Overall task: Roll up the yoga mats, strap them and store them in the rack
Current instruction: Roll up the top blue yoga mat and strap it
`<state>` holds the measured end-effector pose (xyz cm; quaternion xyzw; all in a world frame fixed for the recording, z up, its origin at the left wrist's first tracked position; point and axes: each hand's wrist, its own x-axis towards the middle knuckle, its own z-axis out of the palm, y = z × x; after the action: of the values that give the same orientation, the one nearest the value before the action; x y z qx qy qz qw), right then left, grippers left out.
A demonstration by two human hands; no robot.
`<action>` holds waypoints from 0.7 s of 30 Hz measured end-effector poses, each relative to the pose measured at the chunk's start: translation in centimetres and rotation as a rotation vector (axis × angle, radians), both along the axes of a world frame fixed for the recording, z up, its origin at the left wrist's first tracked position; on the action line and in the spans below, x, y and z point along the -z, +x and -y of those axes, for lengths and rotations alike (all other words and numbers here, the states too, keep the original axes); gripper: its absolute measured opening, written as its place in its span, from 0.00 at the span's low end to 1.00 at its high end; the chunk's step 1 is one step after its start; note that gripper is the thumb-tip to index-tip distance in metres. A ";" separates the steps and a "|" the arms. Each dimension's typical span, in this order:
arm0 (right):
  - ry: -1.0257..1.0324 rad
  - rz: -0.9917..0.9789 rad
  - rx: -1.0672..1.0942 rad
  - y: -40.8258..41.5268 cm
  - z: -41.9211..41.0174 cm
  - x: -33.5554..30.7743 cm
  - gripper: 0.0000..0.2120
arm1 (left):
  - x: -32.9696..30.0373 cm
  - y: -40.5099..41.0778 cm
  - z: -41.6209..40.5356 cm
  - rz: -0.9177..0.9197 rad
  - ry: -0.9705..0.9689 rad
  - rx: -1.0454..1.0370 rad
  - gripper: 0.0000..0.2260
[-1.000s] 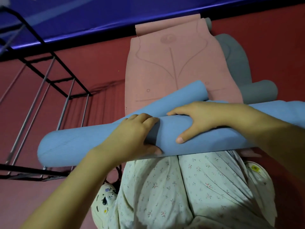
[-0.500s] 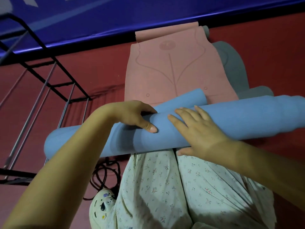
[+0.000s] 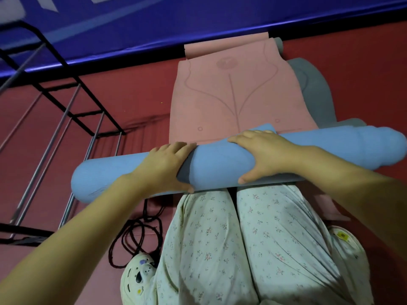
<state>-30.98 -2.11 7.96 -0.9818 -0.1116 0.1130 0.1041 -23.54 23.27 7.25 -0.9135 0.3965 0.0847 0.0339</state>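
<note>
Rack [image 3: 72, 119]: black frame with thin metal rails, standing at the left on the red floor [image 3: 136, 91]. No mat on the rails that show.
Cord [image 3: 134, 234]: dark loops on the floor by the person's left shoe [image 3: 138, 276]; possibly the strap, too tangled to say.
Blue mat [image 3: 220, 164]: rolled into a long tube, lying crosswise just beyond the person's knees. Its left end looks even; the right end steps out in uneven layers.
Left hand [image 3: 167, 166]: clamped over the roll left of centre, fingers curled across the top, thumb underneath on the near side.
Right hand [image 3: 264, 155]: wrapped on the roll right of centre, fingers over the far side, thumb tucked low at the front.
Pink mat [image 3: 233, 93]: flat on the floor behind the roll, far end curling at the wall.
Grey mat [image 3: 315, 93]: partly under the pink one, to its right, edge showing.
Step in hand: rolling of the blue mat appears essentially finished; both hands squeeze it tight. Strapping not yet done.
Next move calls for: one hand keeping the roll compressed while the other fetches a strap; evening the right end first would help.
</note>
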 end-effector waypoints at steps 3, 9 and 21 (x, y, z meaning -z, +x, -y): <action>0.015 -0.029 0.011 0.4 0.1 -0.1 0.47 | 1.8 -0.6 -0.6 0.134 -0.009 0.062 0.53; -0.220 0.077 -0.053 -0.8 -0.5 0.6 0.57 | 1.3 -0.5 0.0 0.206 -0.068 0.085 0.46; -0.051 0.078 0.044 -5.4 1.4 -5.9 0.51 | -9.7 -3.7 1.6 0.290 0.026 0.258 0.43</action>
<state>-36.40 -3.46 13.83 -0.9901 -0.0909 0.0749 0.0769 -27.29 21.64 16.91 -0.8572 0.5000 -0.0477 0.1134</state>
